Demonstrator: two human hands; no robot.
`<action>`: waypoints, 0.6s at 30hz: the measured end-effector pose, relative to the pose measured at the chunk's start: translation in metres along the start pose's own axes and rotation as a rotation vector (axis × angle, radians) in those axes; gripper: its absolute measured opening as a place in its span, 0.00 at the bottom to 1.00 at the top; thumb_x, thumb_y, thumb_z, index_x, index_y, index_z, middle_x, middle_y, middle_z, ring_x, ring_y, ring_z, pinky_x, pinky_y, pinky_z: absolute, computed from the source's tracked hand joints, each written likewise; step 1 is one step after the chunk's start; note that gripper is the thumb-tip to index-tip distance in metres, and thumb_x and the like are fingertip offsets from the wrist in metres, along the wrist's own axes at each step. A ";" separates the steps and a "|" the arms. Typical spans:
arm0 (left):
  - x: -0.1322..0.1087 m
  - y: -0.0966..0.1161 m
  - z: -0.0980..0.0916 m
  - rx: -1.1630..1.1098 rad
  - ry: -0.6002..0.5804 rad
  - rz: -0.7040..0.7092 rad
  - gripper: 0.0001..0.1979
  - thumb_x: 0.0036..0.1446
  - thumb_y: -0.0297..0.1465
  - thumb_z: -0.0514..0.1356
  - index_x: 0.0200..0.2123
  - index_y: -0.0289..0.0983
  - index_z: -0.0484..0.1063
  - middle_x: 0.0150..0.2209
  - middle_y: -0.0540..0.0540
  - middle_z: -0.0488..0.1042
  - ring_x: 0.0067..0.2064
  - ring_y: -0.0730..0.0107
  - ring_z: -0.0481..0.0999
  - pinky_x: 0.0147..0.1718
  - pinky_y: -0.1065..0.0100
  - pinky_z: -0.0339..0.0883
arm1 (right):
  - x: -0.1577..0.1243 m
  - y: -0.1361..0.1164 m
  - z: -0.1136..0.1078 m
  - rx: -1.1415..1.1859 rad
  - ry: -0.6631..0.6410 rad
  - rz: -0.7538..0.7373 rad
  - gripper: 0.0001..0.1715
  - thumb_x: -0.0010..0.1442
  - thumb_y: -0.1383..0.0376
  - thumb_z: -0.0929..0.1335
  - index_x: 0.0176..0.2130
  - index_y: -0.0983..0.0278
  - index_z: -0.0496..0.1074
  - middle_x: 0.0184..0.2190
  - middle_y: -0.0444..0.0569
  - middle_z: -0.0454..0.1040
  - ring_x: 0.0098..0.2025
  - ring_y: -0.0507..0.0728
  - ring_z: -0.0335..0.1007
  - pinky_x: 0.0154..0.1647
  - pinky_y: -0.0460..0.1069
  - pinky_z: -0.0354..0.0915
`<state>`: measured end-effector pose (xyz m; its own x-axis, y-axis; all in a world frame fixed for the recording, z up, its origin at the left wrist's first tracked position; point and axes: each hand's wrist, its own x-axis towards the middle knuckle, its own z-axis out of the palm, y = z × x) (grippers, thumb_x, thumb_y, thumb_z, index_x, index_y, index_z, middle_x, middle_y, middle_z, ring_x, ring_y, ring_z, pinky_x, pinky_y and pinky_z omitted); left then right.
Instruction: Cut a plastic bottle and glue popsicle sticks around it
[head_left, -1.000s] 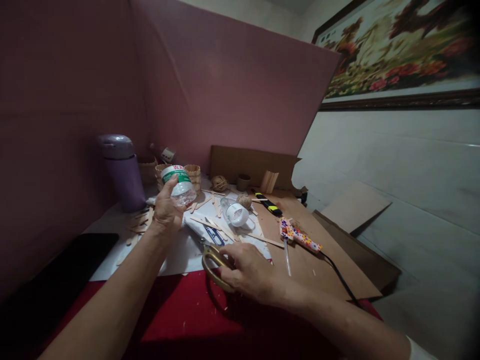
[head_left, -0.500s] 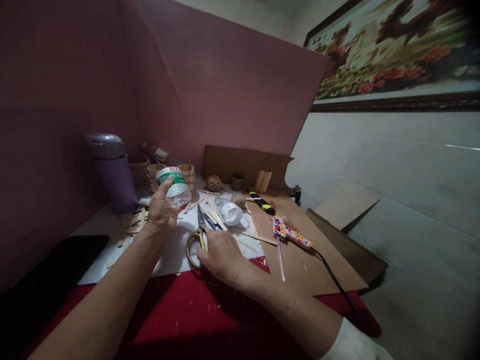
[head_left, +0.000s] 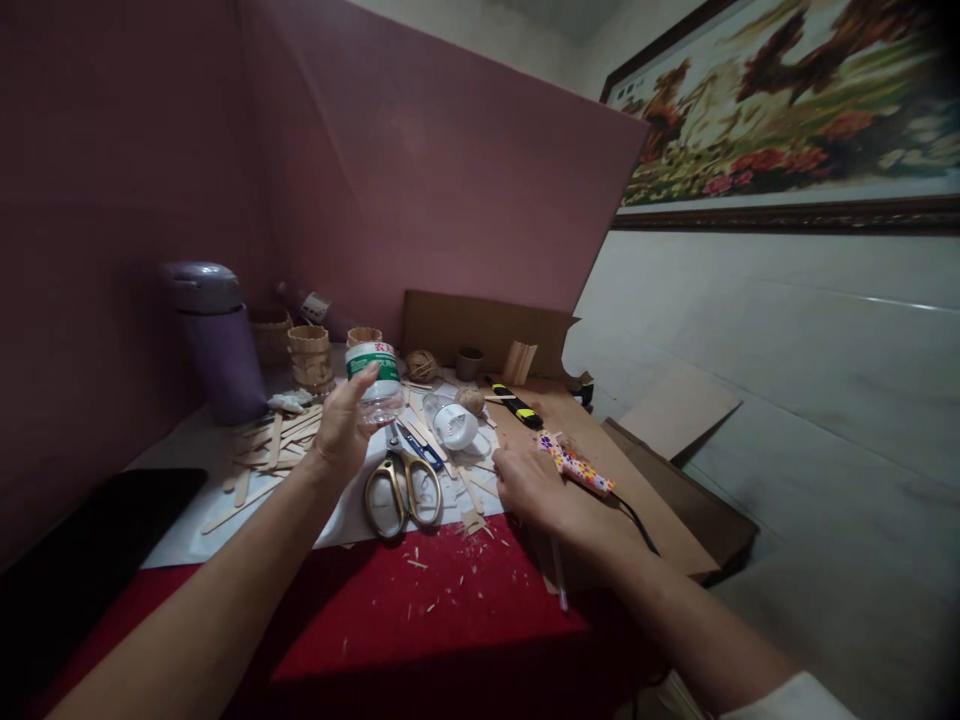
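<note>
My left hand (head_left: 341, 430) is wrapped round a cut clear plastic bottle piece (head_left: 377, 380) with a green and white label, held just above the white paper. Gold-handled scissors (head_left: 401, 490) lie on the paper below that hand, with nothing touching them. My right hand (head_left: 536, 488) rests palm down on the brown cardboard (head_left: 645, 510), its fingers spread, right beside the flower-patterned glue gun (head_left: 577, 467). A second clear bottle piece with a white cap (head_left: 454, 425) lies between the hands.
A purple flask (head_left: 214, 340) stands at the back left next to small woven stick cups (head_left: 310, 355). Loose wooden sticks (head_left: 274, 445), blue snips (head_left: 420, 447), twine balls (head_left: 422, 365), a yellow-black cutter (head_left: 517, 405) and a dark phone (head_left: 105, 515) lie about. Red cloth (head_left: 420, 610) covers the near edge.
My right hand let go of the gold scissors and moved right to the cardboard by the glue gun. My left hand shifted slightly right with the bottle piece.
</note>
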<state>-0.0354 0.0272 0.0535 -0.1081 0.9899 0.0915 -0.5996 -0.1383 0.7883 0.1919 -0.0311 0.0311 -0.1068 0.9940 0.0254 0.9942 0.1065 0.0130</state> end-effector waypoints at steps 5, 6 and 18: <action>-0.005 -0.007 0.001 0.072 -0.046 -0.048 0.22 0.41 0.39 0.70 0.37 0.34 0.73 0.29 0.48 0.75 0.26 0.69 0.77 0.24 0.70 0.72 | 0.001 0.002 0.005 0.207 0.001 -0.039 0.13 0.56 0.73 0.65 0.34 0.67 0.80 0.37 0.60 0.80 0.45 0.66 0.74 0.46 0.55 0.63; -0.006 -0.008 0.002 0.076 -0.057 -0.059 0.22 0.40 0.39 0.71 0.37 0.34 0.73 0.30 0.49 0.75 0.26 0.69 0.77 0.24 0.70 0.72 | 0.001 0.003 0.003 0.279 -0.008 -0.050 0.12 0.55 0.72 0.65 0.33 0.65 0.79 0.36 0.57 0.80 0.44 0.64 0.74 0.44 0.53 0.63; -0.004 -0.009 0.000 0.097 -0.065 -0.081 0.20 0.42 0.40 0.69 0.36 0.33 0.73 0.29 0.47 0.75 0.27 0.68 0.76 0.25 0.69 0.72 | 0.008 0.000 -0.007 1.095 -0.205 0.079 0.02 0.51 0.70 0.67 0.28 0.66 0.72 0.17 0.40 0.67 0.18 0.47 0.60 0.17 0.42 0.53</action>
<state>-0.0296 0.0244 0.0462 -0.0089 0.9981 0.0617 -0.5245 -0.0572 0.8495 0.1906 -0.0231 0.0387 -0.1393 0.9738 -0.1796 0.4809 -0.0920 -0.8719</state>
